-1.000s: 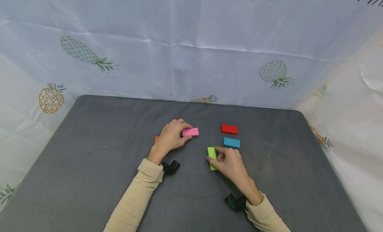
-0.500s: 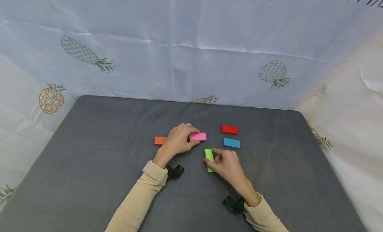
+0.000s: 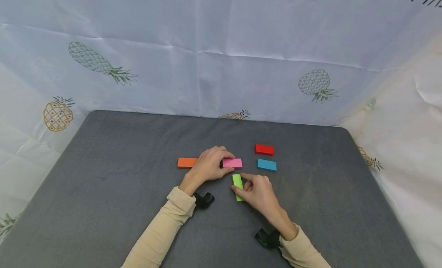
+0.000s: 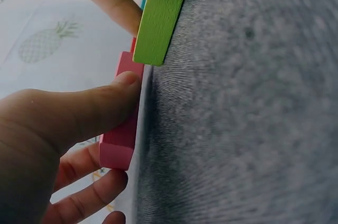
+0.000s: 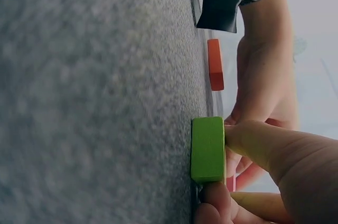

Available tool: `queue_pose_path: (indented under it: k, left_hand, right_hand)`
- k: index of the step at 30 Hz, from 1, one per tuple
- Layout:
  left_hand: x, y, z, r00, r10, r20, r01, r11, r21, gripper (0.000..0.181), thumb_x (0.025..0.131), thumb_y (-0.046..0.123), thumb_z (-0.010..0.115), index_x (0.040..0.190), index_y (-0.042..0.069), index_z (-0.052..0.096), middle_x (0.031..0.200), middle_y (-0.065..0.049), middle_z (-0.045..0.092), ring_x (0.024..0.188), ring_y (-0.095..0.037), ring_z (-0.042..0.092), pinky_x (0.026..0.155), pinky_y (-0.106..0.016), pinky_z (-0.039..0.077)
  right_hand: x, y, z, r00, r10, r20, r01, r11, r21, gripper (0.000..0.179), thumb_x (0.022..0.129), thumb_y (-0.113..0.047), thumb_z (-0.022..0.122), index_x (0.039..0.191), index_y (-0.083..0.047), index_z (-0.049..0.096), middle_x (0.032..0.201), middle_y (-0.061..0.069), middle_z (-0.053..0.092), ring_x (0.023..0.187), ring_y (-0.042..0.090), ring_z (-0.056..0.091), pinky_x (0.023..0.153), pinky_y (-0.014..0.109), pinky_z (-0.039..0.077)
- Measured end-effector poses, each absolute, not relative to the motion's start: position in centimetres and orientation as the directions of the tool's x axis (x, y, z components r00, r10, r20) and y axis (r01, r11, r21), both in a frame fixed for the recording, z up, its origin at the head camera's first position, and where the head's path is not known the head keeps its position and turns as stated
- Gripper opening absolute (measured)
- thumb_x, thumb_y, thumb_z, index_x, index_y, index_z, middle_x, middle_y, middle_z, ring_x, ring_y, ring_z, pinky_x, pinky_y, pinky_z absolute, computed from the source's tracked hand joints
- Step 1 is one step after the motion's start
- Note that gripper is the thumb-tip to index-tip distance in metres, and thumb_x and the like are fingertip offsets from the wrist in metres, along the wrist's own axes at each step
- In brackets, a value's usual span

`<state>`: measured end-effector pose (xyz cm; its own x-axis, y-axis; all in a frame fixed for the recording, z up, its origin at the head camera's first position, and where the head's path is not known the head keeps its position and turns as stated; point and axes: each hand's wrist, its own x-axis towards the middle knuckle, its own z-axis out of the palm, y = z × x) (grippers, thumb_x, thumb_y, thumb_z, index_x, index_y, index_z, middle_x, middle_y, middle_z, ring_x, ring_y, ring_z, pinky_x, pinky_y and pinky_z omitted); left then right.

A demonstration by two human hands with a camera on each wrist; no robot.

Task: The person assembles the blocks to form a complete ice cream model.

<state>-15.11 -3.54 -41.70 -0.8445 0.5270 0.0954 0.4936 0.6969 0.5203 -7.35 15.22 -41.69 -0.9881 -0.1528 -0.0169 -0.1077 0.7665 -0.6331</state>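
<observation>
My left hand [image 3: 210,164] pinches a pink block [image 3: 233,163] between thumb and fingers, its long side running left to right. Just below and to the right, my right hand [image 3: 259,193] pinches a lime green block [image 3: 238,187] that lies lengthwise toward me, slightly tilted. In the left wrist view, the green block [image 4: 162,28] overlaps the far end of the pink block [image 4: 119,145]. An orange block [image 3: 187,162] lies left of my left hand, which covers its right end. A blue block [image 3: 267,165] rests on the table just beyond my right hand.
Behind the blue block lies a red block [image 3: 264,149]. All this is on a dark grey cloth-covered table [image 3: 114,183]. A white curtain with pineapple prints [image 3: 165,80] hangs behind the table's far edge. Black wrist mounts [image 3: 205,200] stick out beside each forearm.
My left hand has slid the pink block right and toward me, uncovering most of the orange block. My right hand has shifted the green block slightly left and toward me.
</observation>
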Motion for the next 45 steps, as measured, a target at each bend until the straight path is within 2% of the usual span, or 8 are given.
queue_pose_path:
  k: [7, 14, 20, 26, 34, 45]
  left_hand:
    - [-15.2, -3.7, -42.0, -0.833, 0.544, 0.103, 0.512, 0.685, 0.518, 0.034, 0.088, 0.03, 0.083, 0.119, 0.018, 0.077, 0.104, -0.001, 0.071, 0.089, -0.015, 0.06, 0.077, -0.034, 0.051]
    - [-15.6, -4.5, -41.9, -0.798, 0.598, 0.074, 0.52, 0.621, 0.587, 0.035, 0.09, 0.023, 0.079, 0.124, 0.014, 0.074, 0.11, -0.003, 0.071, 0.094, -0.015, 0.061, 0.084, -0.032, 0.052]
    - [-16.3, -5.6, -41.9, -0.751, 0.657, 0.07, 0.535, 0.542, 0.648, 0.032, 0.093, 0.011, 0.073, 0.125, 0.007, 0.073, 0.113, -0.007, 0.072, 0.097, -0.017, 0.063, 0.087, -0.032, 0.053]
    - [-16.6, -6.2, -41.9, -0.729, 0.68, 0.078, 0.549, 0.513, 0.66, 0.03, 0.093, 0.01, 0.072, 0.123, 0.007, 0.074, 0.115, -0.008, 0.072, 0.104, -0.019, 0.066, 0.093, -0.037, 0.055]
    - [-16.5, -6.4, -41.6, -0.706, 0.706, 0.066, 0.557, 0.494, 0.668, 0.028, 0.094, 0.011, 0.072, 0.122, 0.007, 0.075, 0.115, -0.008, 0.072, 0.105, -0.02, 0.067, 0.095, -0.038, 0.054]
    - [-16.5, -6.6, -41.5, -0.672, 0.738, 0.056, 0.577, 0.474, 0.665, 0.028, 0.094, 0.012, 0.072, 0.121, 0.007, 0.075, 0.113, -0.006, 0.073, 0.104, -0.018, 0.067, 0.094, -0.036, 0.055]
  right_hand:
    - [-7.2, 15.0, -41.8, -0.987, -0.159, -0.015, -0.108, 0.734, -0.67, 0.049, 0.08, -0.024, 0.089, 0.12, -0.001, 0.075, 0.057, -0.007, 0.057, 0.045, 0.002, 0.045, 0.044, 0.017, 0.031]
    - [-7.0, 15.1, -41.7, -0.977, -0.21, -0.04, -0.115, 0.674, -0.73, 0.055, 0.081, -0.025, 0.088, 0.126, 0.002, 0.071, 0.064, -0.005, 0.068, 0.051, 0.001, 0.055, 0.047, 0.019, 0.042]
    - [-7.0, 15.3, -41.4, -0.948, -0.299, -0.108, -0.11, 0.626, -0.772, 0.073, 0.079, -0.026, 0.09, 0.136, 0.009, 0.061, 0.077, 0.001, 0.074, 0.061, 0.001, 0.064, 0.056, 0.018, 0.051]
    - [-6.9, 15.2, -41.2, -0.922, -0.341, -0.184, -0.061, 0.596, -0.801, 0.09, 0.074, -0.021, 0.093, 0.145, 0.011, 0.049, 0.093, 0.007, 0.07, 0.074, 0.005, 0.069, 0.065, 0.017, 0.056]
    - [-6.7, 14.7, -41.5, -0.939, -0.32, -0.127, -0.103, 0.613, -0.783, 0.083, 0.075, -0.013, 0.092, 0.143, 0.013, 0.051, 0.092, 0.007, 0.07, 0.074, 0.007, 0.07, 0.065, 0.015, 0.055]
    - [-6.6, 14.5, -42.0, -0.944, -0.32, -0.078, -0.139, 0.602, -0.786, 0.082, 0.075, -0.013, 0.092, 0.142, 0.012, 0.052, 0.089, 0.005, 0.07, 0.072, 0.004, 0.068, 0.064, 0.016, 0.055]
